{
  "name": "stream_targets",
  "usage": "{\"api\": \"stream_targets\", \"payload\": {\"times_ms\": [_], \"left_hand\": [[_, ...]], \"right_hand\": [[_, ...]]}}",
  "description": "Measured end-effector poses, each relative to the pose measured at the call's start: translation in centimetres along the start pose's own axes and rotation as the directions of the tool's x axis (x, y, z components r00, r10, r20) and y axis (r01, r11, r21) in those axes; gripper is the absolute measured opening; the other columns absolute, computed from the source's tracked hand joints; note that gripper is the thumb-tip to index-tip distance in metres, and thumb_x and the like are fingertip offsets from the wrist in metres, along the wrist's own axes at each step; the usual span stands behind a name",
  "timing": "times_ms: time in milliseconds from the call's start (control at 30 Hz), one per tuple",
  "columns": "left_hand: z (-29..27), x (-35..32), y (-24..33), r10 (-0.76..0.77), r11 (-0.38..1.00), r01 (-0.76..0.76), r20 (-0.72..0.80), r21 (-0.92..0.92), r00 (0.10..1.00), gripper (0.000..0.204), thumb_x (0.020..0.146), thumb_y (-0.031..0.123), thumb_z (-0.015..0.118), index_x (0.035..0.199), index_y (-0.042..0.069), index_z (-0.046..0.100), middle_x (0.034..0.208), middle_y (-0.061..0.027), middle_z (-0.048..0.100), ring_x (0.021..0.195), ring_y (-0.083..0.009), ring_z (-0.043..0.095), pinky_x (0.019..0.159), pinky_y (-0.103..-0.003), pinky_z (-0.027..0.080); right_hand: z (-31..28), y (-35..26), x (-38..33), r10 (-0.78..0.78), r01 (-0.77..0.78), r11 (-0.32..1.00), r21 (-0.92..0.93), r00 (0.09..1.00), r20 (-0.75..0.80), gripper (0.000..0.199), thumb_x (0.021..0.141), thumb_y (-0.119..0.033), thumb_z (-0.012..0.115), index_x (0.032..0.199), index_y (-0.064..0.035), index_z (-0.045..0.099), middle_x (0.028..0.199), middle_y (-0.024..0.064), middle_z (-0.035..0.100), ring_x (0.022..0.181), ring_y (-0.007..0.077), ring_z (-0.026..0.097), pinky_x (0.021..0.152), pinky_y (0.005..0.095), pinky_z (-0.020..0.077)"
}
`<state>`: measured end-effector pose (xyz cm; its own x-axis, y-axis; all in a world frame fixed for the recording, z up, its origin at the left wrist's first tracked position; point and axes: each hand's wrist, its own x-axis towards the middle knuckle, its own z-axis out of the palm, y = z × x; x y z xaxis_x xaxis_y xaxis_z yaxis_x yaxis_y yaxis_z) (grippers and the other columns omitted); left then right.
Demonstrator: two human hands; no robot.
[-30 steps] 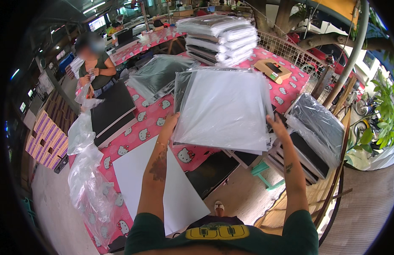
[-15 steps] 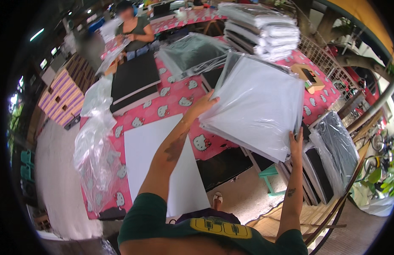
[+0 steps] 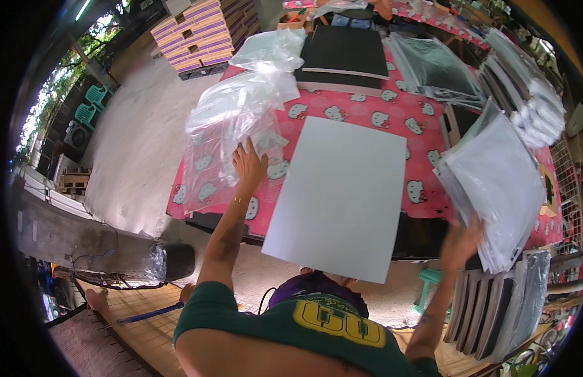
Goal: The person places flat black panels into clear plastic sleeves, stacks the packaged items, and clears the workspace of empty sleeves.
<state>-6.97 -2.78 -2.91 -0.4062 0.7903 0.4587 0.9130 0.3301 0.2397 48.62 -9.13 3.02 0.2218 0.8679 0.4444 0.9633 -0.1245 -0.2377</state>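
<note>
My left hand (image 3: 250, 166) is over the clear plastic bags (image 3: 225, 113) heaped along the table's left side, its fingers stretched out and apart. Whether it touches the plastic I cannot tell. A large white board (image 3: 341, 195) lies between my hands, its near end jutting past the table's front edge. My right hand (image 3: 462, 242) is smeared by motion beside the near edge of the plastic-wrapped white sheets (image 3: 492, 179). Its fingers do not show clearly. Those sheets rest tilted on the table's right side.
Black boards (image 3: 345, 50) lie at the back of the pink patterned table (image 3: 354, 107). Bagged dark panels (image 3: 433, 69) and a wrapped stack (image 3: 524, 88) are at the far right. Boards stand on edge (image 3: 480, 308) near a green stool (image 3: 429, 289). Striped boxes (image 3: 206, 34) are piled far left.
The wrapped white sheets, lifted between both hands before, now lie at the right. My left hand has moved left to the plastic bags, and the view has turned left.
</note>
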Motion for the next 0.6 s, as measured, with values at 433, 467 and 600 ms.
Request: {"api": "stream_targets", "payload": {"times_ms": [433, 467, 600], "left_hand": [[-11.6, -9.9, 4.0, 0.494, 0.775, -0.196, 0.382, -0.601, 0.781, 0.038, 0.084, 0.012, 0.059, 0.121, 0.007, 0.057, 0.096, -0.0182, 0.059, 0.083, -0.0353, 0.061, 0.071, -0.042, 0.048], [-11.8, -11.3, 3.6, 0.476, 0.778, -0.140, 0.429, -0.613, 0.768, 0.037, 0.084, 0.012, 0.059, 0.121, 0.008, 0.057, 0.098, -0.0185, 0.058, 0.085, -0.0364, 0.060, 0.072, -0.043, 0.047], [-10.2, -12.0, 5.5, 0.497, 0.689, 0.094, 0.563, -0.719, 0.660, 0.024, 0.091, 0.020, 0.057, 0.107, 0.002, 0.062, 0.079, -0.0114, 0.060, 0.065, -0.0184, 0.058, 0.057, -0.031, 0.045]], "right_hand": [[8.7, -28.9, -9.6, -0.402, -0.879, -0.169, 0.446, 0.475, 0.783, 0.060, 0.092, -0.050, 0.050, 0.134, -0.0081, 0.043, 0.130, 0.0065, 0.044, 0.118, 0.0217, 0.042, 0.097, 0.0433, 0.0365], [8.3, -28.3, -10.9, -0.387, -0.894, -0.210, 0.396, 0.448, 0.806, 0.061, 0.092, -0.050, 0.050, 0.135, -0.0085, 0.042, 0.130, 0.0062, 0.044, 0.118, 0.0218, 0.042, 0.097, 0.0430, 0.0366], [8.5, -26.3, -17.1, -0.547, -0.822, -0.220, 0.526, 0.550, 0.631, 0.070, 0.092, -0.042, 0.055, 0.146, -0.0095, 0.024, 0.139, 0.0060, 0.039, 0.124, 0.0167, 0.039, 0.100, 0.0376, 0.0339]]}}
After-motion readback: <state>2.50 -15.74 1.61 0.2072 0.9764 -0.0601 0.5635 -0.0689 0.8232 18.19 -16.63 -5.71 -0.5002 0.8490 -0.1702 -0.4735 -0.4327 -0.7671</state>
